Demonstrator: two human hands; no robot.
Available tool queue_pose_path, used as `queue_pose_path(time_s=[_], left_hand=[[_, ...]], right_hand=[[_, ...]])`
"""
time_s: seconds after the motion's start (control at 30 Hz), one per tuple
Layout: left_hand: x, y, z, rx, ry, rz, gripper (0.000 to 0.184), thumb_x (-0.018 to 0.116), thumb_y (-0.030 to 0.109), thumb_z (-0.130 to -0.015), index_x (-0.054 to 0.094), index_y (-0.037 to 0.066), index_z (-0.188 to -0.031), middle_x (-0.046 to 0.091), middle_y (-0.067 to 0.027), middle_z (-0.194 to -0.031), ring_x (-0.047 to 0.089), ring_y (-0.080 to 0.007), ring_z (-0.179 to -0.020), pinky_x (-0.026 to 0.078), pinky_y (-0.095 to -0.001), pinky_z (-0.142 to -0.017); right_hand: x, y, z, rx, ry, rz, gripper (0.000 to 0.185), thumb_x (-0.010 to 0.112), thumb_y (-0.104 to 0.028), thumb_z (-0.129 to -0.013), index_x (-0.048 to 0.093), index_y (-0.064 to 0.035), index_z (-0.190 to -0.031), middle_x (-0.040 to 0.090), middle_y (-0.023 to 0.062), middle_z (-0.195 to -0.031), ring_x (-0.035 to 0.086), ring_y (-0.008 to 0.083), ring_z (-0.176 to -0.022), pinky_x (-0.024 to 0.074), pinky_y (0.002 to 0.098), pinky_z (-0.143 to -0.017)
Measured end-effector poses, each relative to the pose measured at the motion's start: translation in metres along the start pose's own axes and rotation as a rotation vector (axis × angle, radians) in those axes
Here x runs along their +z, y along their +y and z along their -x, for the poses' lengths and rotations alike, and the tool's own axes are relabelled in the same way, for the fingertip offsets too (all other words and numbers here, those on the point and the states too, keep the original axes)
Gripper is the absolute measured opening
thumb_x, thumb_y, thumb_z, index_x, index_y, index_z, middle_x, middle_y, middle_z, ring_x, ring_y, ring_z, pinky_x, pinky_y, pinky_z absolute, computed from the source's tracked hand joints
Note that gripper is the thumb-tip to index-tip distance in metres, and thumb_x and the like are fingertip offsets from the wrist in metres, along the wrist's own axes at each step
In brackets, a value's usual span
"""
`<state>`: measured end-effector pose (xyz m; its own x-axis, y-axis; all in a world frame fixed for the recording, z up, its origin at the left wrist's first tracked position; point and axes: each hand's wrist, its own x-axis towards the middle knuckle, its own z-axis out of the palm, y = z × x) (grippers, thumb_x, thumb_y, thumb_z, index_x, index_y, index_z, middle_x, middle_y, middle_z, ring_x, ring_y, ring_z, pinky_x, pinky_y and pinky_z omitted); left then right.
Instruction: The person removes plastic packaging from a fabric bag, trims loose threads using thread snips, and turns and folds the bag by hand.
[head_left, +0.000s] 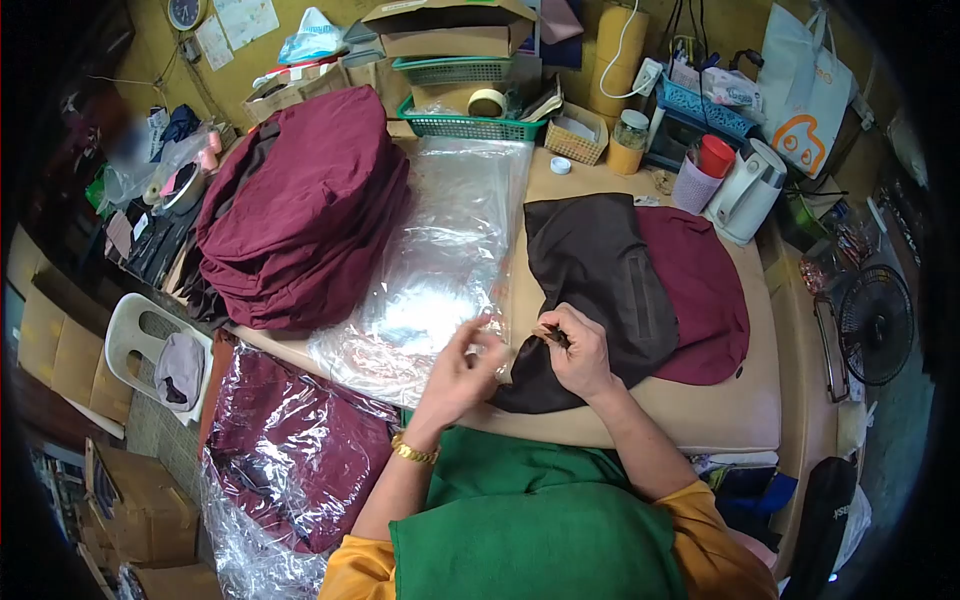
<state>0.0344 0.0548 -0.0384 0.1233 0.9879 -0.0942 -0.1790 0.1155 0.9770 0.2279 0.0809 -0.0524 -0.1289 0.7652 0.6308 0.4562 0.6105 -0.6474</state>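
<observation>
A dark brown and maroon fabric piece lies flat on the tan table; its brown part (590, 260) is at the left and its maroon part (700, 300) at the right. My right hand (578, 350) is closed on the lower left edge of the brown fabric, pinching a bunched bit of it. Just left of it, my left hand (468, 365) is raised over the table edge with its fingers apart and slightly blurred, holding nothing. Clear plastic sheets (440, 240) lie beyond my left hand, beside a tall pile of maroon fabric (300, 200).
Plastic-wrapped maroon fabric (300, 450) hangs below the table's front left. Along the back stand a green basket (470, 127), a wicker basket (577, 135), a jar (628, 145), a red cup (715, 157) and a white kettle (748, 190). A white chair (135, 345) is at the left.
</observation>
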Motion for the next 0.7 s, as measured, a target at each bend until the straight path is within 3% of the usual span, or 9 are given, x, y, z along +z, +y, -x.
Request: queue_pose_path(time_s=[0.1, 0.13, 0.23, 0.3, 0.37, 0.43, 0.53, 0.57, 0.7], left_hand=[[-0.006, -0.014, -0.009, 0.047, -0.203, -0.297, 0.021, 0.066, 0.015, -0.095, 0.066, -0.002, -0.108, 0.063, 0.0014, -0.076, 0.05, -0.0025, -0.066, 0.039, -0.0201, -0.055], [-0.006, -0.01, -0.008, 0.02, -0.181, -0.225, 0.017, 0.066, 0.016, -0.096, 0.067, -0.002, -0.095, 0.063, 0.0011, -0.075, 0.05, -0.004, -0.064, 0.041, -0.0218, -0.057], [-0.019, -0.016, -0.011, -0.01, -0.215, 0.018, 0.019, 0.066, 0.016, -0.097, 0.064, 0.0, -0.088, 0.061, 0.0015, -0.073, 0.049, -0.0041, -0.062, 0.04, -0.0217, -0.056], [-0.023, -0.016, -0.009, -0.015, -0.203, -0.02, 0.019, 0.062, 0.015, -0.099, 0.062, 0.0, -0.088, 0.062, 0.0, -0.072, 0.049, -0.0044, -0.061, 0.042, -0.0217, -0.057], [-0.027, -0.019, -0.008, -0.137, -0.256, 0.305, 0.018, 0.059, 0.015, -0.1, 0.06, -0.001, -0.093, 0.066, -0.0063, -0.084, 0.064, -0.0107, -0.072, 0.053, -0.0218, -0.063], [-0.014, -0.002, 0.001, -0.197, -0.213, 0.468, 0.017, 0.057, 0.014, -0.101, 0.059, -0.001, -0.094, 0.067, -0.0091, -0.092, 0.067, -0.0155, -0.084, 0.057, -0.0244, -0.072], [-0.015, 0.001, 0.003, -0.247, -0.22, 0.651, 0.015, 0.053, 0.011, -0.102, 0.057, -0.002, -0.095, 0.066, -0.0126, -0.106, 0.067, -0.0235, -0.105, 0.06, -0.0299, -0.088], [-0.016, -0.001, 0.003, -0.238, -0.27, 0.669, 0.015, 0.051, 0.009, -0.102, 0.057, -0.003, -0.095, 0.065, -0.0134, -0.111, 0.065, -0.0266, -0.114, 0.058, -0.0328, -0.095], [-0.016, -0.004, 0.004, -0.169, -0.254, 0.631, 0.014, 0.052, 0.01, -0.102, 0.057, -0.002, -0.096, 0.066, -0.0126, -0.11, 0.067, -0.023, -0.109, 0.059, -0.0311, -0.093]], right_hand=[[-0.001, -0.003, -0.002, -0.01, 0.037, 0.009, 0.018, 0.06, 0.012, -0.075, 0.06, 0.001, -0.09, 0.06, 0.0141, -0.079, 0.063, 0.0324, -0.07, 0.0484, 0.0365, -0.061], [-0.002, -0.003, -0.002, -0.009, 0.041, 0.011, 0.018, 0.06, 0.012, -0.075, 0.06, 0.001, -0.09, 0.06, 0.0141, -0.079, 0.063, 0.0324, -0.07, 0.0484, 0.0365, -0.061], [-0.007, -0.002, 0.001, 0.032, 0.036, 0.015, 0.018, 0.061, 0.011, -0.075, 0.06, 0.0009, -0.09, 0.06, 0.0142, -0.079, 0.064, 0.0327, -0.07, 0.0488, 0.0373, -0.061], [-0.006, -0.003, 0.002, 0.01, 0.044, 0.012, 0.017, 0.061, 0.011, -0.075, 0.06, 0.0013, -0.089, 0.059, 0.0139, -0.076, 0.065, 0.0328, -0.07, 0.0488, 0.0366, -0.06], [-0.004, 0.001, 0.003, 0.022, 0.011, 0.008, 0.015, 0.065, 0.007, -0.077, 0.061, 0.0005, -0.091, 0.059, 0.0139, -0.08, 0.065, 0.0328, -0.073, 0.0494, 0.0374, -0.061], [-0.004, -0.009, -0.001, 0.031, -0.019, 0.005, 0.015, 0.068, 0.002, -0.079, 0.061, -0.0004, -0.093, 0.06, 0.0139, -0.083, 0.066, 0.0328, -0.076, 0.05, 0.0383, -0.062], [-0.013, -0.039, -0.009, 0.146, -0.084, 0.177, 0.033, 0.076, -0.025, -0.082, 0.062, -0.0062, -0.105, 0.057, 0.0129, -0.098, 0.064, 0.032, -0.085, 0.0512, 0.0434, -0.069], [-0.017, -0.044, -0.01, 0.145, -0.086, 0.176, 0.033, 0.076, -0.025, -0.082, 0.062, -0.0062, -0.105, 0.057, 0.0129, -0.098, 0.064, 0.032, -0.085, 0.0512, 0.0434, -0.069], [-0.03, -0.07, -0.012, -0.039, -0.173, 0.345, 0.03, 0.078, -0.02, -0.077, 0.065, -0.0066, -0.1, 0.054, 0.0083, -0.089, 0.062, 0.0266, -0.075, 0.0483, 0.0391, -0.065]])
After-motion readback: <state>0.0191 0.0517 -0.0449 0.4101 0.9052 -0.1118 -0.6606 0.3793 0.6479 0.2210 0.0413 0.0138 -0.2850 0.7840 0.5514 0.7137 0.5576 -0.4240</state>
